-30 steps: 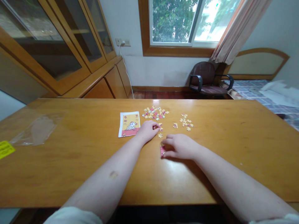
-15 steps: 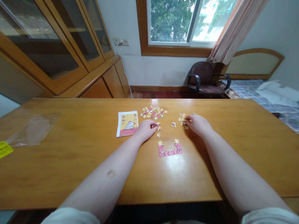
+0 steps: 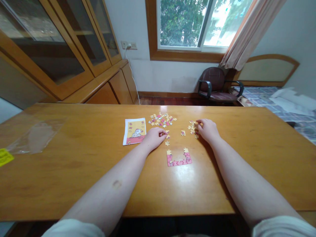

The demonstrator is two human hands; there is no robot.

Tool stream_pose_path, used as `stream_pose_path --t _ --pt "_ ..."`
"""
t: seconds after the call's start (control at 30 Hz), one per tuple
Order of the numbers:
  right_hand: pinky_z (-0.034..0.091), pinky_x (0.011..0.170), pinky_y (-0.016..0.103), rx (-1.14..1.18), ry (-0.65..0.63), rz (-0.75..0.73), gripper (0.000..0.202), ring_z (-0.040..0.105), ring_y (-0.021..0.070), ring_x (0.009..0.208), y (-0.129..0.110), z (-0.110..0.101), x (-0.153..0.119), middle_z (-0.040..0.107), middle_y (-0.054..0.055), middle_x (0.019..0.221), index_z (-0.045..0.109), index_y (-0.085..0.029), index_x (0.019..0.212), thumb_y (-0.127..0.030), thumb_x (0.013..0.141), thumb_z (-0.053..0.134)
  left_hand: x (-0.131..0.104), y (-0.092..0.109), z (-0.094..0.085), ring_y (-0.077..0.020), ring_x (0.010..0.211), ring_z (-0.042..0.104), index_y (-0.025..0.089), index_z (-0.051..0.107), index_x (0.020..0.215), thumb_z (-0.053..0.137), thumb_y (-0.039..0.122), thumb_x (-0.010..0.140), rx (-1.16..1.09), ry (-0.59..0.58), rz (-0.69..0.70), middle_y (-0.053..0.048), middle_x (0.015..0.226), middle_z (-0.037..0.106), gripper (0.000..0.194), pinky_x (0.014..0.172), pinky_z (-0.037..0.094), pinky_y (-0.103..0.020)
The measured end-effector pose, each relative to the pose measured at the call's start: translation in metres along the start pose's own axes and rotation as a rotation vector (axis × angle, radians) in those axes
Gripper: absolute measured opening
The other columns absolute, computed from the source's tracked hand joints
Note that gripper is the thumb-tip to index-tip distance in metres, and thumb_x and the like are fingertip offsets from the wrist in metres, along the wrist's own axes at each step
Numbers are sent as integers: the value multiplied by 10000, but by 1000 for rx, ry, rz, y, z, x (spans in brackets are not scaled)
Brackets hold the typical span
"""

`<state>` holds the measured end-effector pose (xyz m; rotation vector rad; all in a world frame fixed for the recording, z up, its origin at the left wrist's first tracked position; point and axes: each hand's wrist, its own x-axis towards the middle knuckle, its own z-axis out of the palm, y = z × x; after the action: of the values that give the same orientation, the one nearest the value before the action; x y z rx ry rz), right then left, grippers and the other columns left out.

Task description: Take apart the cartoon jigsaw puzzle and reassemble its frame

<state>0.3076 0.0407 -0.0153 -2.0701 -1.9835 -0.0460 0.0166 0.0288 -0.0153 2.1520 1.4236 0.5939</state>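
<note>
Partial jigsaw border (image 3: 179,163): pink base and sides, a pale-yellow piece topping each side. Lies flat on the wooden table (image 3: 158,197), between the forearms, nearer the body than both hands. U-shaped, mouth toward the window (image 3: 182,26); base row runs left to right. Left hand (image 3: 154,137): palm down, fingers curled, tips narrowly spaced at small loose pieces (image 3: 167,143); grip cannot be told. Right hand (image 3: 208,130): forearm extended, fingers bent narrow at the yellow piece cluster (image 3: 192,127); whether one is pinched, cannot tell.
</note>
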Motion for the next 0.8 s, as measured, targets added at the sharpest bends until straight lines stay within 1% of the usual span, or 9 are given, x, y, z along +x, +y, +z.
stream_pose_path --t 0.17,0.23,0.33,0.43,0.63,0.73,0.8 --pt "398 849 338 1 -11 10 267 586 238 979 -3 -1 -1 698 85 1032 705 -196 986 -256 848 484 0 1 -1 -173 709 561 191 735 815 568 284 775 -2 -4 -6 -30 738 616 196 657 429 -281" --pt "388 842 333 12 -15 -26 290 572 234 984 -3 0 -1 690 80 1054 709 -216 1035 -250 866 477 0 2 -1 -172 707 561 191 737 817 567 280 775 0 -7 -7 -30 738 619 197 655 428 -280" --pt "367 826 340 18 -53 -118 352 549 233 988 -4 1 -2 671 66 1112 695 -286 1134 -233 913 426 0 2 -1 -171 704 558 190 739 817 562 278 780 3 -9 3 -28 730 616 201 647 421 -277" --pt "348 820 352 -9 -93 -145 362 529 241 992 -4 1 -2 659 62 1132 707 -322 1118 -236 934 407 0 2 -1 -169 699 556 186 739 814 562 277 782 2 -10 8 -28 725 614 201 646 419 -276" --pt "344 808 343 -26 -91 -115 263 522 240 988 -1 -2 0 663 66 1094 751 -290 986 -302 903 501 -1 2 -1 -171 705 562 182 736 813 568 277 783 8 -8 9 -33 743 624 196 667 431 -282" --pt "344 795 336 -49 -110 -107 257 531 238 979 -1 -4 0 668 64 1070 753 -275 946 -290 898 500 -1 2 -2 -174 714 564 184 735 813 565 279 786 8 -9 10 -35 750 627 196 676 435 -285" --pt "342 792 334 -61 -115 -111 263 534 240 985 0 -4 0 669 67 1073 748 -270 956 -289 902 491 -1 2 -2 -176 722 566 182 733 815 561 280 789 3 -11 8 -37 757 630 200 679 437 -287"
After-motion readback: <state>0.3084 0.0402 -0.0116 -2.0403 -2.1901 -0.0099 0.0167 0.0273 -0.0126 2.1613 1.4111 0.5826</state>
